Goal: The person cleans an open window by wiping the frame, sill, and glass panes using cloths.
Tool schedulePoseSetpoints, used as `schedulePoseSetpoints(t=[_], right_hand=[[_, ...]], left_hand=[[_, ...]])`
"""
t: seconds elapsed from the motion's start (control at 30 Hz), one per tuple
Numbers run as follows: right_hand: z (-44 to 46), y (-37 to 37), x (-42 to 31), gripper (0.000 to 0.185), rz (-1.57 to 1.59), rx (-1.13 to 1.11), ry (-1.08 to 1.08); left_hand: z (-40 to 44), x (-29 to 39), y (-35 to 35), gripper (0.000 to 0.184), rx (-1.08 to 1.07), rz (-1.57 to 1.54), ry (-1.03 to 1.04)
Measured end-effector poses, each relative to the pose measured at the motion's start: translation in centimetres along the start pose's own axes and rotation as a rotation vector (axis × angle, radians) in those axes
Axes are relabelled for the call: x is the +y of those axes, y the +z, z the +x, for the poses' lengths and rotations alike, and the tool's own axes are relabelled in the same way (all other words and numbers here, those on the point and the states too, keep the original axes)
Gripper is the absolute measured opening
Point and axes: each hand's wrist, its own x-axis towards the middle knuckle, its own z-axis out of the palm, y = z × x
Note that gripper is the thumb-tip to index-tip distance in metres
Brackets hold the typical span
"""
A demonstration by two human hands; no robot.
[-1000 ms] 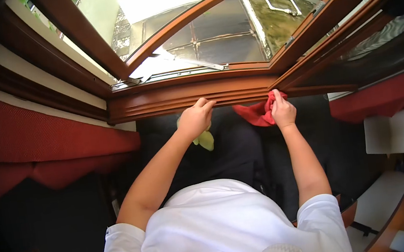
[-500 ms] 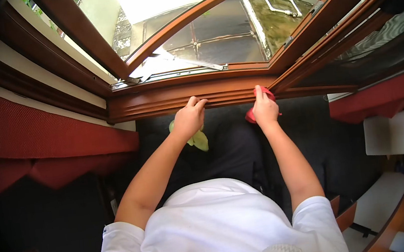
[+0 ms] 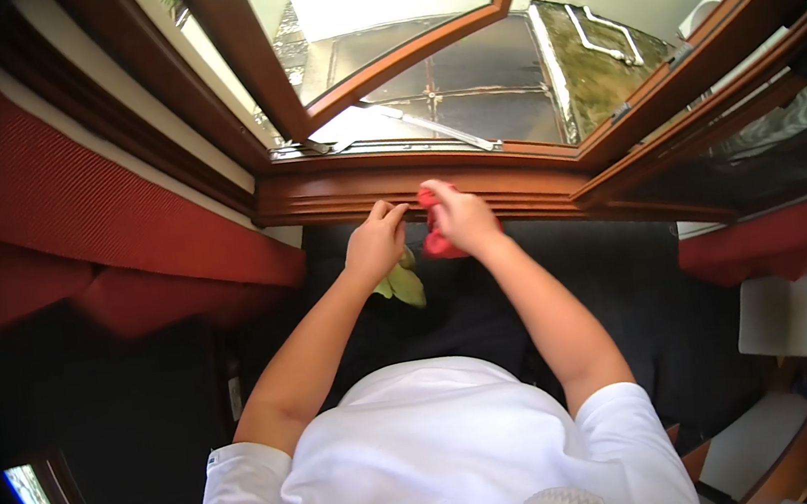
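Observation:
My left hand [image 3: 378,243] is closed at the inner edge of the brown wooden window sill [image 3: 345,187], and a yellow-green cloth [image 3: 405,285] hangs below its fingers. Just to the right, my right hand [image 3: 466,218] grips a bunched red cloth [image 3: 439,242] against the same grooved edge. The two hands are close together but apart. Part of each cloth is hidden by the fingers.
Beyond the sill a wood-framed window sash [image 3: 415,54] stands open on a metal stay arm [image 3: 439,127]. Red pleated fabric [image 3: 113,187] hangs at the left. A white box-like object [image 3: 787,316] sits at the right.
My right hand has slid left along the sill with the red cloth, nearer my left hand. My left hand has hardly moved in view. The window has shifted rightward in view.

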Motion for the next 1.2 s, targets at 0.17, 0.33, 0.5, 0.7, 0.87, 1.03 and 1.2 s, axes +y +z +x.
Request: schedulePoseSetpoints(t=[0.17, 0.33, 0.5, 0.7, 0.87, 1.03, 1.2], right_hand=[[-1.1, -5.5, 2.7, 0.028, 0.254, 0.519, 0.148], [-2.3, -4.8, 9.0, 0.039, 0.057, 0.625, 0.505], [-0.2, 0.2, 2.7, 0.082, -0.420, 0.352, 0.447], [2.1, 5.2, -2.6, 0.069, -0.334, 0.255, 0.089], [6.4, 9.8, -7.3, 0.053, -0.089, 0.137, -0.205], [8.3, 8.3, -8.5, 0.024, 0.244, 0.118, -0.098], [10.1, 4.2, -8.4, 0.036, 0.214, 0.479, -0.126]], left_hand=[[-0.7, -2.8, -1.0, 0.030, 0.145, -0.046, -0.086], [-0.6, -3.4, -2.5, 0.033, 0.178, -0.074, -0.189], [-0.4, -4.8, -2.9, 0.035, 0.150, -0.112, -0.259], [-0.1, -5.6, -2.7, 0.054, 0.157, -0.211, -0.249], [-0.4, -6.1, -2.0, 0.065, 0.287, -0.181, -0.139], [-0.9, -7.2, -4.1, 0.080, 0.273, -0.132, -0.133], [0.4, -6.4, -4.8, 0.082, 0.227, -0.202, -0.113]])
